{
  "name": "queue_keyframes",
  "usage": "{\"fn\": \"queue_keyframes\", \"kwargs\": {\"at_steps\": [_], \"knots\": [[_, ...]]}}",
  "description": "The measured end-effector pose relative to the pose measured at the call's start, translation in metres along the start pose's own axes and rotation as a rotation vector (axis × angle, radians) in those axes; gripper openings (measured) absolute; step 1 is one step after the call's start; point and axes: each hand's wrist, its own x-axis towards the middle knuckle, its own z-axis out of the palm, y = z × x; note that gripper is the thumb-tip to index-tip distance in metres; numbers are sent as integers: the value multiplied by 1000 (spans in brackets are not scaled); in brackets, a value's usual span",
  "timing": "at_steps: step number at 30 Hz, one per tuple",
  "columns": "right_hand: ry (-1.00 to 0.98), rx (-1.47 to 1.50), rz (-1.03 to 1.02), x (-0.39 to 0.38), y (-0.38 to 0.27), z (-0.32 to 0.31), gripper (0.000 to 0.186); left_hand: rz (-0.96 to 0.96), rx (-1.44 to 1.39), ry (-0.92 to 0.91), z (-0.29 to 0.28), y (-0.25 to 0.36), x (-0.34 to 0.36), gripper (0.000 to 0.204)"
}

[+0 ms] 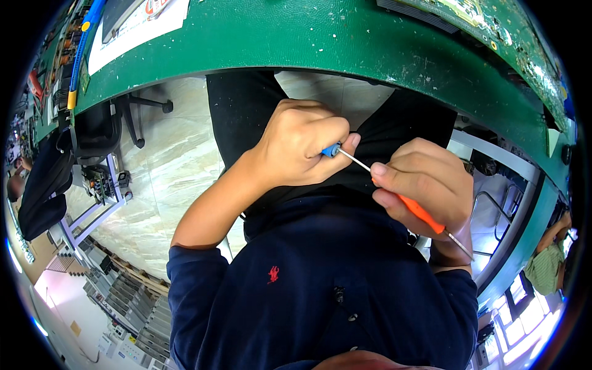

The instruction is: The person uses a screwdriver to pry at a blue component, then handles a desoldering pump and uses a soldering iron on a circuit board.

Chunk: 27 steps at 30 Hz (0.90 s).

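Note:
My left hand point(308, 142) is closed in a fist around a small blue cylindrical piece point(332, 150), and only its end shows by the thumb. My right hand point(428, 185) grips a slim tool with an orange handle point(422, 213), its fingers wrapped round it. Metal sticks out past the rear of that handle, near the right wrist. A thin metal shaft point(356, 159) runs between the blue piece and my right fingertips. How the shaft joins either one is hidden by my fingers. Both hands are held above my lap, apart from each other.
Beyond my lap curves the front edge of a green-topped bench point(277, 43). Circuit boards point(493, 37) lie on it at the far right, and a white paper point(142, 31) at the far left. A black chair point(98, 135) stands on the left. Another person point(546, 265) is at the right edge.

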Motion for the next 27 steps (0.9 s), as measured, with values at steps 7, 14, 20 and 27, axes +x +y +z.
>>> {"fn": "queue_keyframes", "kwargs": {"at_steps": [7, 14, 20, 27], "knots": [[-57, -141, 11, 0, -11, 4, 33, -45, -124, -127, -2, -8, -5, 29], [-89, -215, -24, 0, -8, 10, 24, -208, -362, -282, -2, -13, -8, 34], [-203, -263, -81, 0, -7, 9, 18, -243, -405, -416, -4, -16, -10, 36], [-27, 33, 195, 11, 3, 3, 16, -224, -238, -156, -1, -6, -9, 28]]}}
